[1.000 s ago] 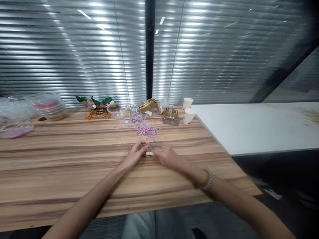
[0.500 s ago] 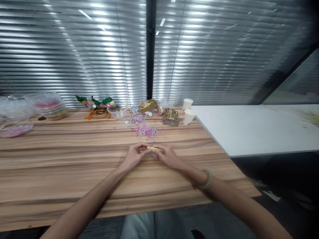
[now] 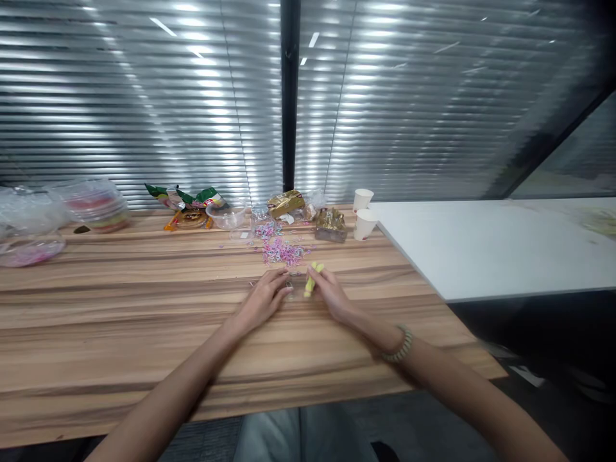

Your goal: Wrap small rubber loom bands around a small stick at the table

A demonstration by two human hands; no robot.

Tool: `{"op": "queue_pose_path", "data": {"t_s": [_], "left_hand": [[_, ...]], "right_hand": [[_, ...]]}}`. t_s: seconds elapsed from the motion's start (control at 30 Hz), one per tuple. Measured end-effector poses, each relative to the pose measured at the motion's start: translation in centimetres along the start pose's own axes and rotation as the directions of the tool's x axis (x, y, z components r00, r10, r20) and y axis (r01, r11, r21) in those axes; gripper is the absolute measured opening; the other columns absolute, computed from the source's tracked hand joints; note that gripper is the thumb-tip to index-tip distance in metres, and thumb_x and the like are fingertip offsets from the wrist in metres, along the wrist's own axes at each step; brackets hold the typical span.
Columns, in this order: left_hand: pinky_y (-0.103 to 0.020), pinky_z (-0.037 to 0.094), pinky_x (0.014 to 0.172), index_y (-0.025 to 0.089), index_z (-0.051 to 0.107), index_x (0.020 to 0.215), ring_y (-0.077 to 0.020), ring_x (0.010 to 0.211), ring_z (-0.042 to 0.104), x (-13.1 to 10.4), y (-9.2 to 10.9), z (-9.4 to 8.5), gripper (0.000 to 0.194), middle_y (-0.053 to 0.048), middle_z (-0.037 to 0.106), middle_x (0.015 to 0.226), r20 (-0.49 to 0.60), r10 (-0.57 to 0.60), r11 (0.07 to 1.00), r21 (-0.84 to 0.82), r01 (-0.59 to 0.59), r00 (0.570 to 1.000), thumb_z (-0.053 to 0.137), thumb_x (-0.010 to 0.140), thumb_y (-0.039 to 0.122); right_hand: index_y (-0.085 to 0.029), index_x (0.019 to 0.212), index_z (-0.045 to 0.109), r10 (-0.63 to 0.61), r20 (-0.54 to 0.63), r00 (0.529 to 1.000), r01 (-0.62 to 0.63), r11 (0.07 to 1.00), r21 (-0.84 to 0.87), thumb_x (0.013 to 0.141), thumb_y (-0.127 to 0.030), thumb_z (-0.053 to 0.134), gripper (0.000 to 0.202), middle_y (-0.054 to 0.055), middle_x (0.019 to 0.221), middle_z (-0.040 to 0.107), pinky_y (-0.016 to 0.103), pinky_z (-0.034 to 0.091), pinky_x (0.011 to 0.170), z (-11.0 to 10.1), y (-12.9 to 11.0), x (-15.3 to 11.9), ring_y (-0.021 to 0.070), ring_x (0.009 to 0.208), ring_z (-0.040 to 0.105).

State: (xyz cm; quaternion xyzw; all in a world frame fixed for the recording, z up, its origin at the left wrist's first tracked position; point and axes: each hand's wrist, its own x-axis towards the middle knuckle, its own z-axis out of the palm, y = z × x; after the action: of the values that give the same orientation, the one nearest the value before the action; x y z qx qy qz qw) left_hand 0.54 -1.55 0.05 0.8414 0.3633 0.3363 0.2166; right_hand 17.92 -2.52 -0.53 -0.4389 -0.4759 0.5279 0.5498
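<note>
My right hand (image 3: 331,294) pinches a small yellow piece (image 3: 312,280), which stands tilted between its fingers. My left hand (image 3: 264,296) rests low over the wooden table (image 3: 144,333), fingers apart, with a small clear item (image 3: 289,287) near its fingertips; what that is cannot be made out. Just beyond both hands lies a loose pile of small pink, purple and white pieces (image 3: 283,251). More of them are at a clear jar (image 3: 262,221) behind the pile.
Along the back stand green snack bags (image 3: 209,196), a clear bowl (image 3: 228,217), gold packages (image 3: 285,203) and two paper cups (image 3: 364,224). Stacked plastic containers (image 3: 94,204) are at the left. A white table (image 3: 481,250) adjoins at the right.
My hands have moved apart. The yellow piece, earlier between both hands, has turned upward in my right hand, and my left hand has let go of it.
</note>
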Motion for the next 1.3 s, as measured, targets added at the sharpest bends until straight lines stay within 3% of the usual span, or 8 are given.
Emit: {"op": "queue_pose_path", "data": {"t_s": [0.13,0.3,0.47,0.53,0.67,0.83,1.0,1.3], "left_hand": [[-0.042,0.03,0.1,0.016,0.053,0.113,-0.0215,0.118,0.039,0.4,-1.7,0.6,0.033,-0.012,0.048,0.125,0.011,0.016,0.976,0.218,-0.018,1.0,0.038,0.087,0.031],[-0.041,0.031,0.099,0.015,0.057,0.107,-0.022,0.114,0.044,0.8,-2.0,0.6,0.032,-0.012,0.053,0.119,0.015,0.002,0.969,0.245,-0.006,1.0,0.038,0.087,0.031],[-0.038,0.036,0.094,0.017,0.062,0.103,-0.0207,0.104,0.052,1.0,-0.4,-0.2,0.032,-0.009,0.061,0.108,-0.024,-0.07,0.995,-0.076,0.068,0.997,0.039,0.086,0.034],[-0.036,0.039,0.091,0.018,0.064,0.099,-0.0213,0.1,0.055,0.9,0.4,-0.4,0.031,-0.008,0.064,0.104,0.004,-0.157,0.949,-0.276,0.151,0.988,0.044,0.084,0.036],[-0.036,0.045,0.084,0.016,0.069,0.088,-0.0236,0.09,0.061,0.6,1.2,-0.2,0.028,-0.008,0.068,0.094,0.018,-0.357,0.799,-0.512,0.315,0.934,0.062,0.071,0.037],[-0.034,0.047,0.079,0.014,0.07,0.08,-0.0239,0.083,0.063,0.5,1.7,-0.1,0.027,-0.008,0.07,0.087,-0.008,-0.459,0.713,-0.599,0.363,0.888,0.071,0.06,0.033],[-0.032,0.048,0.077,0.013,0.07,0.078,-0.0231,0.082,0.063,0.5,1.9,-0.2,0.026,-0.009,0.07,0.086,-0.003,-0.431,0.722,-0.602,0.343,0.902,0.07,0.062,0.034],[-0.029,0.05,0.072,0.012,0.067,0.079,-0.0192,0.075,0.064,0.3,1.1,0.4,0.026,-0.007,0.07,0.08,-0.061,-0.405,0.707,-0.653,0.271,0.912,0.073,0.061,0.029]], "right_hand": [[-0.016,0.066,0.048,-0.051,0.062,0.997,0.055,0.997,-0.062,0.074,-0.058,0.049,0.043,0.001,0.062,0.051,0.023,0.039,0.056,0.1,0.0,0.0,0.0125,0.06,0.049],[-0.016,0.076,0.047,-0.071,0.072,0.995,0.078,0.992,-0.096,0.078,-0.053,0.047,0.037,-0.004,0.057,0.043,0.02,0.033,0.046,0.1,0.4,0.0,0.0088,0.049,0.04],[-0.016,0.089,0.053,-0.177,0.076,0.981,0.189,0.962,-0.198,0.075,-0.041,0.057,0.029,0.0,0.076,0.055,0.023,0.041,0.065,-0.3,0.8,0.2,0.0119,0.069,0.051],[-0.015,0.091,0.055,-0.235,0.114,0.965,0.257,0.928,-0.269,0.074,-0.037,0.06,0.028,0.003,0.086,0.058,0.027,0.041,0.074,-0.4,0.7,0.2,0.0149,0.08,0.053],[-0.015,0.093,0.057,-0.267,0.196,0.943,0.326,0.853,-0.407,0.075,-0.034,0.059,0.026,0.004,0.086,0.06,0.028,0.041,0.072,-0.4,0.2,-0.1,0.0163,0.079,0.054],[-0.015,0.085,0.059,-0.332,0.222,0.917,0.398,0.806,-0.438,0.078,-0.032,0.057,0.019,0.004,0.082,0.061,0.025,0.042,0.068,-0.2,-0.1,-0.5,0.0158,0.077,0.056],[-0.015,0.088,0.059,-0.364,0.283,0.888,0.456,0.781,-0.426,0.079,-0.029,0.055,0.017,0.004,0.083,0.063,0.025,0.043,0.068,-0.1,-0.5,-0.9,0.0153,0.076,0.057],[-0.016,0.086,0.06,-0.487,0.266,0.832,0.551,0.668,-0.501,0.078,-0.023,0.056,0.012,0.004,0.083,0.065,0.025,0.043,0.068,0.0,-0.6,-1.2,0.0157,0.075,0.059]]}}
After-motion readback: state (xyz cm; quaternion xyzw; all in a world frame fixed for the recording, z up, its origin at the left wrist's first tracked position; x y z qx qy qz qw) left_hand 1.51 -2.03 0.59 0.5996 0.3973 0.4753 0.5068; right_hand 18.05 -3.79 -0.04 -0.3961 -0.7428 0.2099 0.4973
